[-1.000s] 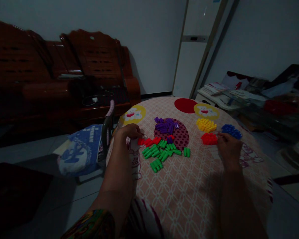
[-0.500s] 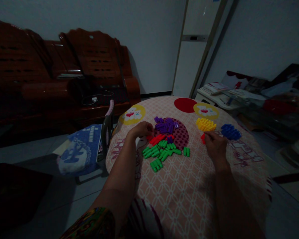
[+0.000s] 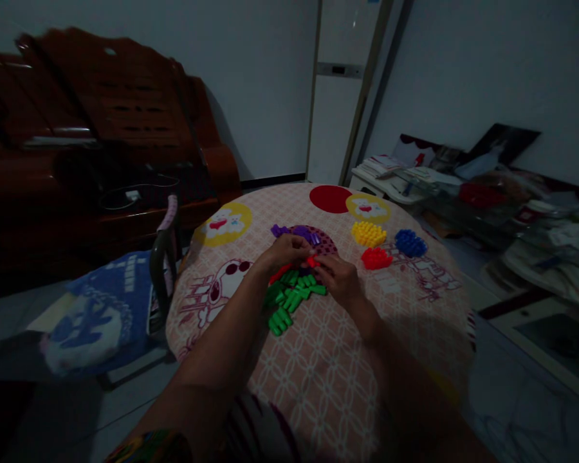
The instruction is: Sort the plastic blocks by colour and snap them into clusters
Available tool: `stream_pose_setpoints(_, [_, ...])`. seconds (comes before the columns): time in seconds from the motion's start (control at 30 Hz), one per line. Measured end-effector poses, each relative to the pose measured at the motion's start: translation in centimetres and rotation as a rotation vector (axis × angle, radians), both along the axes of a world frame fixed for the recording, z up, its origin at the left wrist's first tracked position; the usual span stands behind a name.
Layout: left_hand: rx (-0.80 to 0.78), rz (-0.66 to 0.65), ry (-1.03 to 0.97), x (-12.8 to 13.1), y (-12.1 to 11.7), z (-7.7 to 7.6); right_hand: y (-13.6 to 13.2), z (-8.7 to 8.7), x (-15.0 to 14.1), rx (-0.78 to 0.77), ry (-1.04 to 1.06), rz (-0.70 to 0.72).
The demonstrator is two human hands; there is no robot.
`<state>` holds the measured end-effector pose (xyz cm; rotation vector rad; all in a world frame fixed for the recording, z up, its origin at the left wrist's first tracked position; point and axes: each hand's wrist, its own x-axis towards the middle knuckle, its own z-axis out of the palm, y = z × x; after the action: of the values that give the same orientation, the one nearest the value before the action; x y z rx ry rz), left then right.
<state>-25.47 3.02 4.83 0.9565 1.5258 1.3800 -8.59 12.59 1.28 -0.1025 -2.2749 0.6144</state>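
Note:
My left hand [image 3: 288, 251] and my right hand [image 3: 340, 278] meet over the near-centre of the round table, fingertips pinched around a small red toy block [image 3: 312, 261]. Loose green toy blocks [image 3: 294, 296] lie just below and between the wrists. More red blocks [image 3: 280, 273] show partly behind my left hand. Purple blocks [image 3: 303, 235] lie beyond the fingers, partly covered by them. To the right of my right hand sit a red block cluster [image 3: 376, 258], a yellow block cluster [image 3: 368, 234] and a blue block cluster [image 3: 411, 243].
A patterned cloth covers the round table [image 3: 318, 373]. At the left stands a chair with a blue cloth [image 3: 106, 302], and behind it a wooden bench [image 3: 139, 116]. A cluttered side table [image 3: 482, 186] is at the right. A white cabinet-like unit [image 3: 340, 122] stands against the wall.
My right hand has moved left from the red cluster to meet my left hand, and both now pinch a red block. The view has turned to the right.

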Motion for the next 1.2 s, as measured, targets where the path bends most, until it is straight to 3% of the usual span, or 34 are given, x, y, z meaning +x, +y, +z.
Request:
stream_pose_setpoints(0.2, [-0.038, 0.046, 0.163, -1.4, 0.0, -0.6, 1.8, 0.8, 0.9, -0.139, 0.096, -0.133])
stream_pose_setpoints(0.33, [-0.084, 0.188, 0.393, -3.5, -0.9, -1.0, 5.9, 1.6, 3.8, -0.254, 0.211, -0.436])
stream_pose_setpoints(0.47, [-0.096, 0.272, 0.419, -4.7, -1.5, -1.7, 10.7, 1.6, 7.3, -0.231, 0.225, -0.793])
stream_pose_setpoints(0.57, [-0.114, 0.298, 0.448, -5.3, -1.5, -2.3, 13.0, 0.9, 8.5, -0.241, 0.146, -0.948])
stream_pose_setpoints(0.87, [-0.27, 0.347, 0.656, -6.6, -2.4, -2.6, 14.4, -0.4, 6.8, -0.239, -0.153, -1.056])
stream_pose_setpoints(1.2, [-0.302, 0.318, 0.616, -6.6, -3.0, -2.3, 14.1, -1.0, 7.0, -0.172, -0.282, -1.033])
